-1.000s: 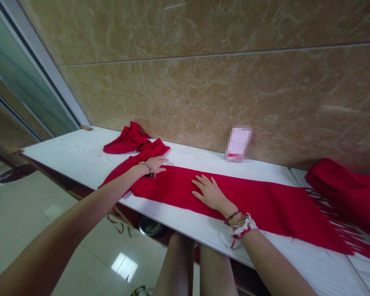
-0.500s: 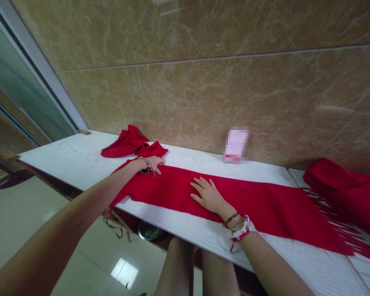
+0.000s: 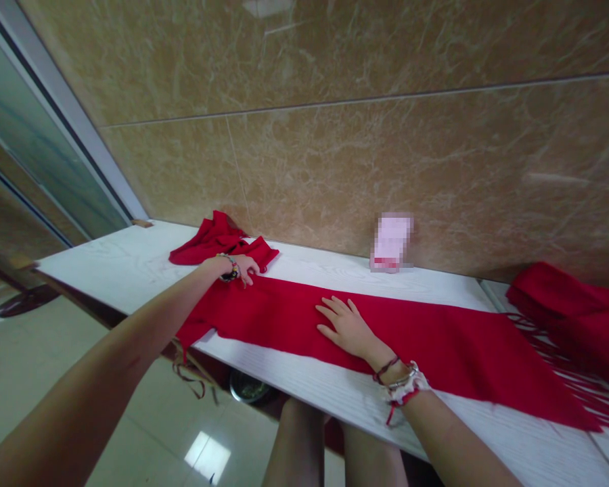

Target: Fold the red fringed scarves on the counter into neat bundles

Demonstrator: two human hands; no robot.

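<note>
A long red fringed scarf [image 3: 426,338] lies spread lengthwise along a white board-like table [image 3: 304,368]. My left hand [image 3: 242,267] is at the scarf's far edge toward the left, its fingers curled on the cloth. Flat on the middle of the scarf rests my right hand [image 3: 346,326], fingers spread. At the left, part of the scarf droops over the table's near edge, and my left forearm covers some of it. Just beyond my left hand is a crumpled red cloth [image 3: 210,242].
More red cloth [image 3: 571,304] is heaped at the right end, beside the fringe. A blurred pink-white object [image 3: 392,242] leans on the marbled wall [image 3: 335,169]. Under the table a metal bowl [image 3: 248,387] shows, and my legs are below the near edge.
My left hand has slid a little to the left along the scarf's far edge, and its fingers look more curled. My right hand stays flat in nearly the same spot.
</note>
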